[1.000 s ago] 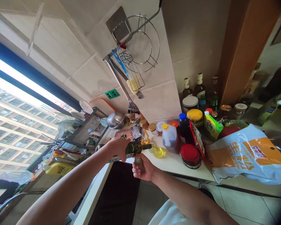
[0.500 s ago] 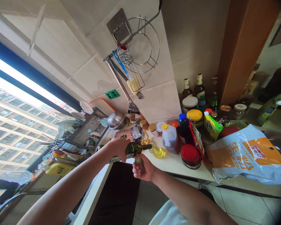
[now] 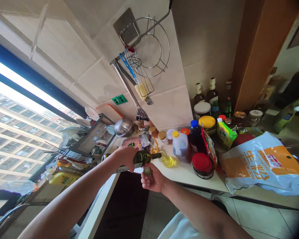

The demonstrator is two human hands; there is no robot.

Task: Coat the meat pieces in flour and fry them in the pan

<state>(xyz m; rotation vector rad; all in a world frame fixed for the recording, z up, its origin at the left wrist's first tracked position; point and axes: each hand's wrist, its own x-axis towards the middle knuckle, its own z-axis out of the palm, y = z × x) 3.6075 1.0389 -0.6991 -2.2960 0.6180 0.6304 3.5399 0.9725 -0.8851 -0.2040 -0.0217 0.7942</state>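
Observation:
My left hand [image 3: 126, 156] is wrapped round a dark green glass bottle [image 3: 141, 157], which lies nearly level in the air, its neck pointing right. The bottle's mouth sits at the opening of a small glass jar [image 3: 167, 161] with yellow oil in it. The jar appears tilted in this slanted view. Just below the bottle neck, my right hand [image 3: 155, 179] is closed with a round bottle cap [image 3: 147, 171] held at the thumb side. Most of the bottle's body is hidden behind my left hand and forearm.
Beside the jar stand a plastic jug [image 3: 180, 146] with a yellow cap and a red-lidded jar [image 3: 202, 166]. A large plastic bag [image 3: 264, 162] lies further right. Behind are a cutting board [image 3: 129, 142] with chopped food, a cleaver [image 3: 145, 140] and a metal bowl [image 3: 124, 128].
Almost nothing differs. Both hands, the tilted bottle and the cap hold their positions, and the oil level shows no clear difference.

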